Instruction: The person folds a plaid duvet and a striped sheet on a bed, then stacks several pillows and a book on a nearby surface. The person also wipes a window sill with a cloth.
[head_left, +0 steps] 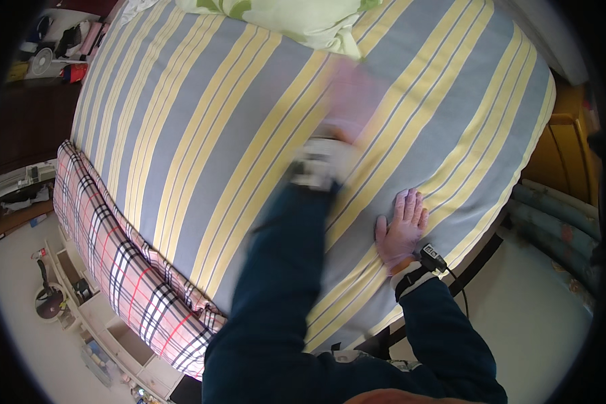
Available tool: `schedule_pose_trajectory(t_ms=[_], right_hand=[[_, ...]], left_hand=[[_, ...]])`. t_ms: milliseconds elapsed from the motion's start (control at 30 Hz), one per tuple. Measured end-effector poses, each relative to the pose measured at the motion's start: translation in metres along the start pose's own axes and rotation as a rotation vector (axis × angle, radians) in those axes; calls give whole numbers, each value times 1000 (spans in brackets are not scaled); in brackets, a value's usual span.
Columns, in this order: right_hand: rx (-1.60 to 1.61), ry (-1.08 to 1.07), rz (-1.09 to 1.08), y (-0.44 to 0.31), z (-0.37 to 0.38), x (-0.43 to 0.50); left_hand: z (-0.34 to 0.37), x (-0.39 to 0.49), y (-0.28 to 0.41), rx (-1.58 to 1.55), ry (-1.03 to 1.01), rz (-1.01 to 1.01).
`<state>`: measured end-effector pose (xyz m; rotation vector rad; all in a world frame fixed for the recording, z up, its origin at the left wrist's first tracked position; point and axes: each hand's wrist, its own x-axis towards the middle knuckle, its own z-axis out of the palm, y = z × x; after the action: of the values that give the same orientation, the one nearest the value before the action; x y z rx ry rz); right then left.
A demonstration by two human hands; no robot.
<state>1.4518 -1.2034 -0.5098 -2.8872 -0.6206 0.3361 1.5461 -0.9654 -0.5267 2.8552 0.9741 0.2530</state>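
Observation:
A mattress under a grey and yellow striped sheet (222, 101) spreads before me. My right hand (403, 230), in a thin pinkish glove, lies palm down on the sheet with its thumb out to the left. It holds nothing. Farther up, over the middle of the sheet, my left hand (356, 98) is heavily blurred by motion. Its fingers cannot be made out, nor whether it touches the cloth. Small wrist-worn devices sit on both arms: a black one (433, 257) with a cable on the right, and a blurred one (315, 161) on the left.
A white and green pillow (303, 20) lies at the far end. Folded plaid bedding (136, 267) runs along the left edge. Beyond it stand pale open drawers (126, 338) and a pan (49, 302). Wooden furniture (568, 146) and rolled material (555, 212) flank the right side.

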Motion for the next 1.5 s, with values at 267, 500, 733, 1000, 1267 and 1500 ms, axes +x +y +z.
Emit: schedule_pose_trajectory(t_ms=[267,500,733,1000,1267,1500], right_hand=[[41,48,-53,12,7,1],[171,37,-13,5,-4,1],[223,-5,38,-8,-27,11],[280,56,-628,-50,-21,141],[135,-243,885,416,-124,-32],[-264,516,100,217,-74,137]], left_hand=[[-12,-159,136,-582,-210,777],[-40,-63,-42,-403,236,-424],[10,-60,-42,38,138,-398],[6,-59,-42,57,117,-386],[9,-57,-50,117,62,-355],[-1,-56,-45,116,32,-381]])
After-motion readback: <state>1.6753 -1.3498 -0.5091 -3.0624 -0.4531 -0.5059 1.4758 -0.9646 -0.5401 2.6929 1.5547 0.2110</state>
